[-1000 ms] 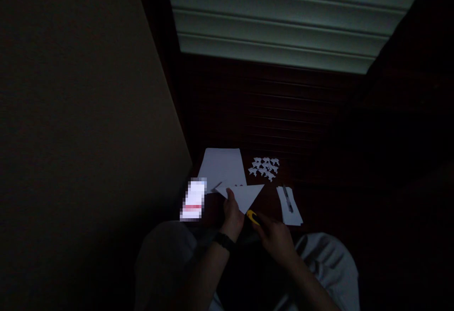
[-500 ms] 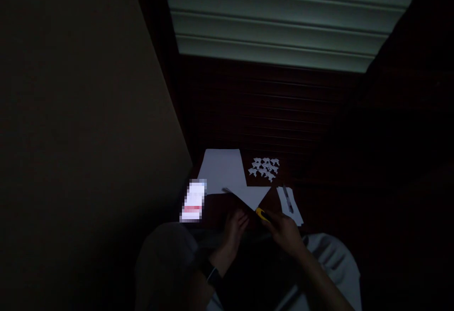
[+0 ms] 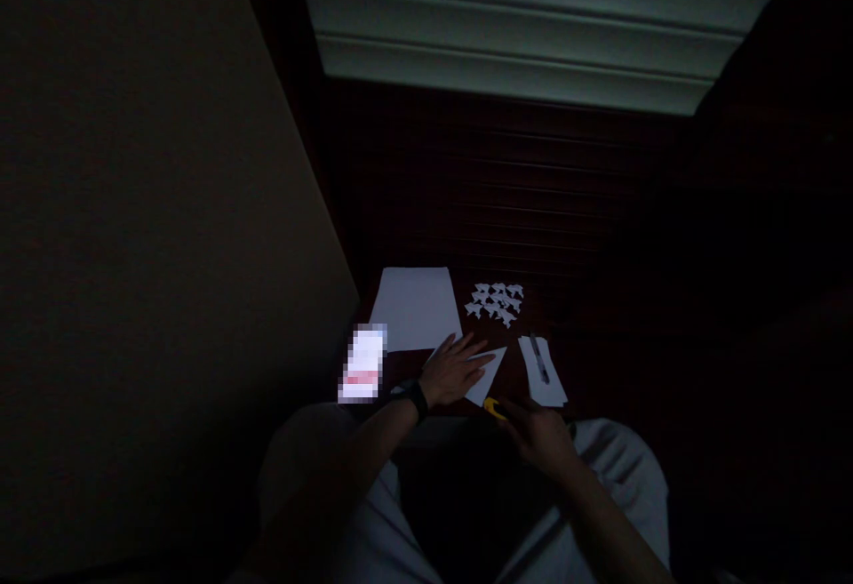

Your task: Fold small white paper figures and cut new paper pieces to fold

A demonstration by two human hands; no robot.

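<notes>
The scene is very dark. My left hand (image 3: 453, 369), with a dark watch on the wrist, lies flat with fingers spread on a folded white triangle of paper (image 3: 490, 371) on the dark table (image 3: 586, 335). My right hand (image 3: 541, 431) is closed round a yellow-tipped cutter (image 3: 491, 406), whose tip sits at the triangle's near edge.
A white sheet (image 3: 414, 307) lies beyond my left hand. Several small white paper cut-outs (image 3: 496, 300) are grouped to its right. A pen rests on a paper strip (image 3: 542, 372) at the right. A lit blurred screen (image 3: 363, 372) stands left. A wall (image 3: 147, 246) closes the left side.
My left hand let go of the raised triangle, the paper came down onto the table, and the hand now presses flat on it. My right hand with the cutter stayed close by.
</notes>
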